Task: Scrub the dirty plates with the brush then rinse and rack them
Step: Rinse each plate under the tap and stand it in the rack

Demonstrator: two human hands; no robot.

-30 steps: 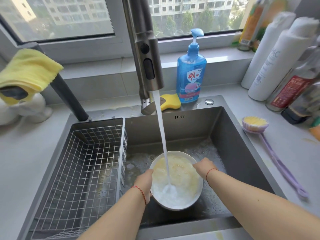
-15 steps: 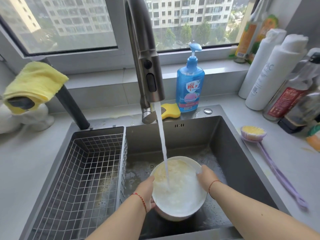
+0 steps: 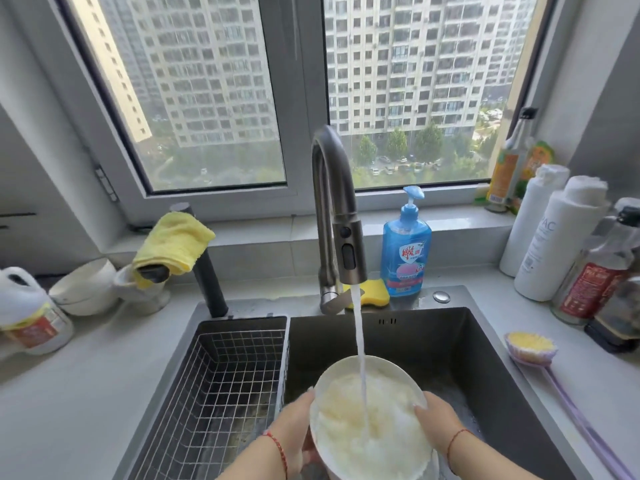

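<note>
A white plate [image 3: 346, 368] with yellowish foamy residue is held over the sink [image 3: 433, 341] under the running stream from the faucet [image 3: 332, 216]. My left hand [image 3: 294, 431] grips its left rim, and my right hand [image 3: 440, 420] grips its right rim. Water hits the middle of the plate and froths. The purple long-handled brush [image 3: 533, 348] with yellow bristles lies on the counter to the right of the sink, apart from both hands. A wire rack basket [image 3: 221, 382] sits in the left part of the sink with no dishes in it.
A blue dish-soap bottle [image 3: 407, 247] and a yellow sponge [image 3: 372, 292] stand behind the sink. Several bottles [image 3: 554, 244] crowd the right counter. White bowls [image 3: 85, 289], a jug [image 3: 24, 313] and a yellow cloth [image 3: 173, 244] are on the left.
The view has tilted up, showing more window. Both hands have lifted the plate and tipped it toward me under the stream; foam now covers most of it.
</note>
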